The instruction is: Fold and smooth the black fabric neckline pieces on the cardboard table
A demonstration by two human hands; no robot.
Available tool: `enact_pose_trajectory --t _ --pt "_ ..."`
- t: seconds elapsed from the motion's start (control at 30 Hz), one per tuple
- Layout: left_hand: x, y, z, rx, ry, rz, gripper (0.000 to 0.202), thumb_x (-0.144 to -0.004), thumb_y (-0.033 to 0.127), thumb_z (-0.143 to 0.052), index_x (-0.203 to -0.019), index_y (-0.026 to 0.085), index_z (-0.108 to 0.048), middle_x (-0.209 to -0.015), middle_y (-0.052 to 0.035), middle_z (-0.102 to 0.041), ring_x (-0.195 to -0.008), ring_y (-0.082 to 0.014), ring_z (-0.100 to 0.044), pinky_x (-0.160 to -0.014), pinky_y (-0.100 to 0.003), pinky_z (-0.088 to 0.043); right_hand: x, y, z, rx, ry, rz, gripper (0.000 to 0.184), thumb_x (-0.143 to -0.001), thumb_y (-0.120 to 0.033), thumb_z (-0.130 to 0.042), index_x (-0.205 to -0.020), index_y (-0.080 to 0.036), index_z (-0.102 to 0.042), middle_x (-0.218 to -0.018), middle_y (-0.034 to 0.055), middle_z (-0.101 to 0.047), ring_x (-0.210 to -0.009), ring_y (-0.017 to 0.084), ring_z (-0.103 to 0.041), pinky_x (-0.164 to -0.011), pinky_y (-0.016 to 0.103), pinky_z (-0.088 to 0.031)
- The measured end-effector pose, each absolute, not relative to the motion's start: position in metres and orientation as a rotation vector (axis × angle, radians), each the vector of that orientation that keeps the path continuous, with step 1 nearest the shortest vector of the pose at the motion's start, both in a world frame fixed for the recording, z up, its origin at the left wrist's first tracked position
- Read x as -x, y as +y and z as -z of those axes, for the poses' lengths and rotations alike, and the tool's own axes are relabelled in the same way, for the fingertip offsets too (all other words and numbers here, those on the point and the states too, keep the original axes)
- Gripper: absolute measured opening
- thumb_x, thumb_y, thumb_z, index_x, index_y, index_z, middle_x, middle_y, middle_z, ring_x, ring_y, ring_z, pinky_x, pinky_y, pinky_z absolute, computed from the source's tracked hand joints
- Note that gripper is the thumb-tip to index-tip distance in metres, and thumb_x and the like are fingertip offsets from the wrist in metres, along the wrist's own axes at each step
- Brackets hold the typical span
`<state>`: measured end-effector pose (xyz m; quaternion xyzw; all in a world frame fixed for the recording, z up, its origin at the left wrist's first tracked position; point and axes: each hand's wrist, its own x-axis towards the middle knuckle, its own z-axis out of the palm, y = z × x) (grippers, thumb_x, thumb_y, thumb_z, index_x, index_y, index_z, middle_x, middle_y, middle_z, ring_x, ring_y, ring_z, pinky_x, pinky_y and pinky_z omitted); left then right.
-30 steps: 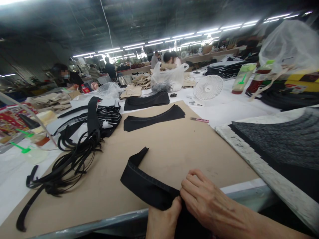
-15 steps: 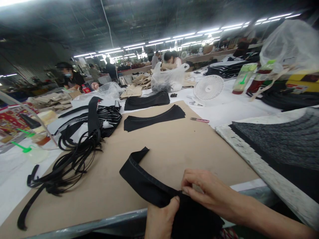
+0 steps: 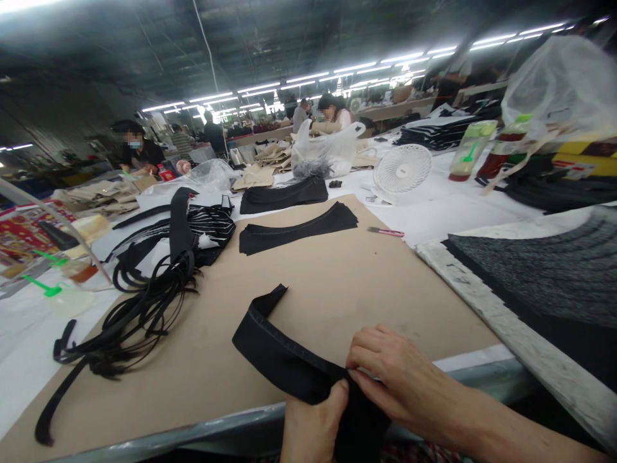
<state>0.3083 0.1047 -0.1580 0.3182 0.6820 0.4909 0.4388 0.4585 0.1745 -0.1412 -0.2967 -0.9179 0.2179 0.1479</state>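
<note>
A curved black fabric strip [image 3: 279, 350] with a stitched line along its upper edge lies partly over the table's front edge, its far end folded up. My left hand [image 3: 315, 421] is closed on its lower edge, thumb on top. My right hand [image 3: 380, 366] pinches the strip's upper edge just beside the left thumb, fingers curled. The near part of the strip hangs down below the hands. Farther back on the brown board [image 3: 332, 289] lies a small stack of similar curved black pieces [image 3: 299, 228].
Tangled black strips [image 3: 144, 315] spread at left, near green-nozzled bottles [image 3: 53, 292]. Thread snips [image 3: 385, 231], a white fan [image 3: 403, 170] and another black stack [image 3: 284, 195] stand farther back. Grey-black panels [image 3: 544, 276] lie on a slab at right. Co-workers [image 3: 137, 151] are in the background.
My right hand has shifted slightly left and its fingers have closed in on the strip's edge beside my left thumb. The hanging part of the strip has swung inward. My left hand stays nearly still.
</note>
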Motion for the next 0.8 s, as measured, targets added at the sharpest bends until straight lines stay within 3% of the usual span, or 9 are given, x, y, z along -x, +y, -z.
enact_pose_trajectory --t 0.2,0.4,0.53,0.63,0.8 --pt "-0.309 0.107 0.159 -0.856 1.678 -1.207 0.006 -0.065 0.024 -0.067 -0.065 0.019 -0.070 -0.082 -0.0056 -0.073 -0.102 -0.0290 -0.064 -0.094 -0.032 -0.047 -0.457 0.183 0.131 0.811 -2.736 -0.644 0.013 -0.085 -0.010 -0.052 -0.082 -0.018 -0.061 -0.082 0.0010 -0.061 -0.076 0.016 -0.056 -0.072 0.029 -0.039" --pt "-0.299 0.107 0.166 -0.524 1.589 -1.170 0.029 -0.061 0.033 -0.076 -0.080 0.013 -0.070 -0.082 -0.0082 -0.072 -0.094 -0.0307 -0.067 -0.092 -0.038 -0.049 -0.463 0.203 0.120 0.962 -2.388 -1.050 0.014 -0.089 -0.017 -0.053 -0.079 -0.019 -0.063 -0.076 -0.0021 -0.063 -0.068 0.012 -0.056 -0.062 0.022 -0.040" --pt "-0.294 0.106 0.179 -0.416 1.465 -1.206 0.032 -0.062 0.035 -0.078 -0.083 0.012 -0.070 -0.080 -0.0067 -0.072 -0.091 -0.0291 -0.067 -0.093 -0.039 -0.048 -0.471 0.196 0.129 0.976 -2.380 -1.011 0.008 -0.091 -0.022 -0.056 -0.093 -0.022 -0.064 -0.094 -0.0006 -0.065 -0.087 0.015 -0.058 -0.079 0.026 -0.042" --pt "-0.294 0.106 0.185 -0.417 1.386 -1.256 0.031 -0.063 0.036 -0.077 -0.082 0.012 -0.069 -0.079 -0.0050 -0.071 -0.089 -0.0273 -0.067 -0.091 -0.037 -0.049 -0.472 0.184 0.140 0.965 -2.445 -1.036 0.023 -0.088 -0.023 -0.061 -0.111 -0.026 -0.059 -0.113 0.0004 -0.060 -0.108 0.018 -0.053 -0.095 0.032 -0.038" --pt "-0.295 0.104 0.188 -0.419 1.412 -1.218 0.035 -0.061 0.039 -0.081 -0.078 0.012 -0.069 -0.076 -0.0048 -0.070 -0.082 -0.0259 -0.067 -0.080 -0.034 -0.053 -0.465 0.176 0.146 1.036 -2.444 -1.003 0.015 -0.083 -0.012 -0.060 -0.093 -0.024 -0.061 -0.096 -0.0013 -0.061 -0.097 0.019 -0.053 -0.089 0.033 -0.040"
